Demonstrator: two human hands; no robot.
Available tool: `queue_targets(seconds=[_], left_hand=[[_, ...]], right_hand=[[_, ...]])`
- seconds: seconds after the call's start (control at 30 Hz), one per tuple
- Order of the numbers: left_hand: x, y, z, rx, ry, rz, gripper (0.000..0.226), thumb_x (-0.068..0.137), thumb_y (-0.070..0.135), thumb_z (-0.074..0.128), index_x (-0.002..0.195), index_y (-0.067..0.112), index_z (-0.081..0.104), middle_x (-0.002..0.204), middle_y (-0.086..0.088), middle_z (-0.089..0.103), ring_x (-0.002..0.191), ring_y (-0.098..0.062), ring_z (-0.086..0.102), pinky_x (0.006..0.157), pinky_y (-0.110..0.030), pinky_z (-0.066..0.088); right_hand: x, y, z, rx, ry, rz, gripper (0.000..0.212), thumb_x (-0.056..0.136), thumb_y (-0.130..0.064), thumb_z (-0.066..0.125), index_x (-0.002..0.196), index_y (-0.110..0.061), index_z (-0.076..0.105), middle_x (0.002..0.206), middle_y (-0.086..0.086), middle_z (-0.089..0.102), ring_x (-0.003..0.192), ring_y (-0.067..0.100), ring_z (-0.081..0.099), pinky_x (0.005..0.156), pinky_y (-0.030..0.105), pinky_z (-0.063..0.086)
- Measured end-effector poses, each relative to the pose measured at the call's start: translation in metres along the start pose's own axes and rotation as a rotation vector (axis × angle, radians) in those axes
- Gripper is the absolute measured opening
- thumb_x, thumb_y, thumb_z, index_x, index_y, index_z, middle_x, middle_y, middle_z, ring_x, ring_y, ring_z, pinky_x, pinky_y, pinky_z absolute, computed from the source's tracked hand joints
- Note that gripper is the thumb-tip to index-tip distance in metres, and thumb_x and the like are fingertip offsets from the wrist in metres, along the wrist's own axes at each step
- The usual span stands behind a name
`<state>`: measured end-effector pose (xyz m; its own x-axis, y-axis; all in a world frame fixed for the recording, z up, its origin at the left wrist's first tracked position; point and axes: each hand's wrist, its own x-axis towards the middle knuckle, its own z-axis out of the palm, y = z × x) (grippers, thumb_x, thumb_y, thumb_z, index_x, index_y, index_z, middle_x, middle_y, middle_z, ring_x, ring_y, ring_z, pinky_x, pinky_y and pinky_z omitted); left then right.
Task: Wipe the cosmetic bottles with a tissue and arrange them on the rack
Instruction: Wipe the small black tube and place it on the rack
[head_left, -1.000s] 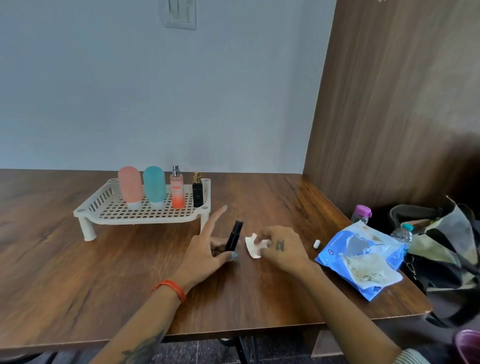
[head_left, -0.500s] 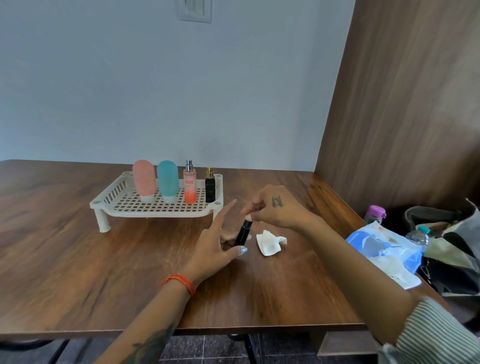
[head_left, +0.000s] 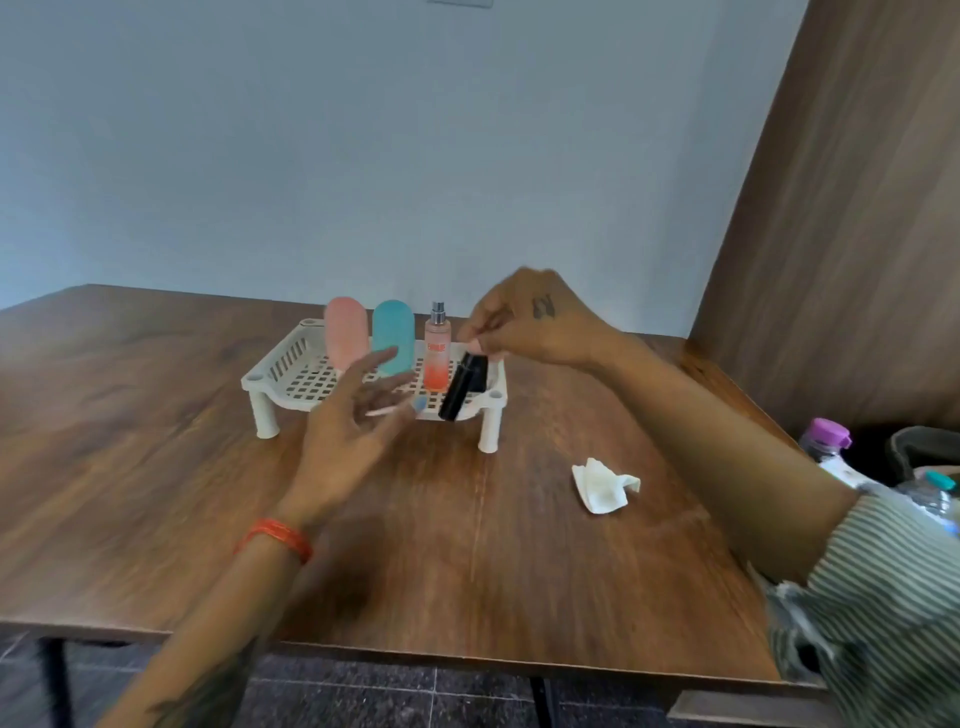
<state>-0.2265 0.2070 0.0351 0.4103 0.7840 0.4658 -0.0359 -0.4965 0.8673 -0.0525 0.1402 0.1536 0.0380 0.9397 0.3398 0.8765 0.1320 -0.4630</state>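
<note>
Your right hand (head_left: 535, 327) pinches the top end of the black tube (head_left: 457, 391) between thumb and fingertips. The tube hangs tilted, lower end toward you, over the front right corner of the white rack (head_left: 291, 358). It is not yet set down. Your left hand (head_left: 345, 431) holds nothing; its grip is apart, fingers spread and relaxed, just in front of the rack.

Handling notes for the black tube:
- Judge it as light and rigid. A two-finger pinch carries it without visible strain.
- Its surface looks smooth and glossy, so treat it as slippery. A pinch at one end lets it swing.
- Take hold around the middle of the body when you need control of the tilt. Keep the end pinch only for lowering it upright.
- Its base appears narrow. Expect it to tip on the slotted floor of the rack unless it lands square.

Four items stand upright along the back of the rack: the pink bottle (head_left: 345, 332), the teal bottle (head_left: 393, 335), the orange spray bottle (head_left: 436, 353) and a dark bottle (head_left: 480, 371) partly hidden behind the tube. The spray bottle looks like clear glass or hard plastic; treat it as fragile and avoid knocking it.

The crumpled tissue (head_left: 602, 486) lies on the surface (head_left: 156, 467), well apart from the rack on the right. It is soft and limp.
</note>
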Motion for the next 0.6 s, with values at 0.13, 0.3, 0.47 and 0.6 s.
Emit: queue_targets(seconds=[0.13,0.3,0.47,0.6], left_hand=[[0.031,-0.007,-0.038,0.001,0.124,0.018,0.045,0.087,0.031,0.059,0.128,0.015,0.053,0.114,0.01,0.065,0.103,-0.014,0.064,0.089,-0.032,0.054],[0.071,-0.011,-0.059,-0.063,0.228,-0.031,0.025,0.093,0.031,0.052,0.115,0.02,0.058,0.112,-0.005,0.066,0.103,-0.02,0.064,0.09,-0.038,0.052],[0.094,-0.022,-0.071,-0.031,0.265,-0.16,0.032,0.098,0.028,0.044,0.12,0.009,0.057,0.113,-0.006,0.065,0.103,-0.021,0.064,0.09,-0.037,0.051],[0.104,-0.028,-0.083,0.004,0.274,-0.231,0.025,0.097,0.025,0.046,0.113,0.012,0.06,0.111,-0.006,0.065,0.101,-0.021,0.064,0.09,-0.035,0.053]], right_hand=[[0.048,-0.021,0.003,-0.008,0.008,-0.097,0.017,0.074,-0.006,0.073,0.091,-0.005,0.074,0.079,-0.003,0.069,0.063,-0.004,0.062,0.067,0.009,0.049],[0.1,-0.038,0.015,0.01,-0.013,-0.17,0.016,0.074,-0.002,0.072,0.089,-0.004,0.074,0.079,0.001,0.068,0.066,0.008,0.063,0.077,0.025,0.054],[0.147,-0.042,0.032,0.01,-0.034,-0.226,0.017,0.072,-0.006,0.073,0.089,-0.006,0.075,0.091,0.005,0.072,0.078,0.009,0.064,0.078,0.024,0.052],[0.175,-0.041,0.045,0.013,-0.085,-0.218,0.014,0.072,-0.007,0.073,0.085,-0.009,0.075,0.087,0.001,0.073,0.073,0.003,0.061,0.069,0.008,0.044]])
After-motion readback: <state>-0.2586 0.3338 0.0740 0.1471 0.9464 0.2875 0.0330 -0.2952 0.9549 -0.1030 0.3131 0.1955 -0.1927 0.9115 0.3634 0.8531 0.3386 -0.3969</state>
